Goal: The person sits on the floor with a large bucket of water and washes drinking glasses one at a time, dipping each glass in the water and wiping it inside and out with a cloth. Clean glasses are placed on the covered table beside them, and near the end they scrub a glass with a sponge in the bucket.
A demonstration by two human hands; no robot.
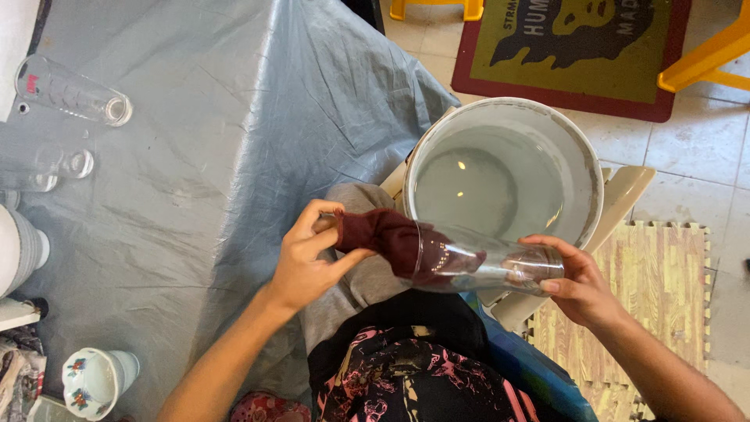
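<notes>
My right hand point(574, 280) grips the base end of a tall clear glass point(488, 262) held sideways over my lap. A dark red cloth point(387, 234) is stuffed into the glass's open mouth, and part of it shows through the glass wall. My left hand point(308, 254) pinches the bunched end of the cloth that sticks out on the left. Just behind the glass stands a white bucket point(587, 187) holding water.
To the left is a table under a grey-blue cloth point(203, 156), with clear glasses point(74, 94) lying on it, a white vessel point(19, 248) and a flowered cup point(94, 381). A wood-pattern foam mat point(664, 289), a rug point(570, 55) and yellow chair legs point(707, 59) are on the tiled floor.
</notes>
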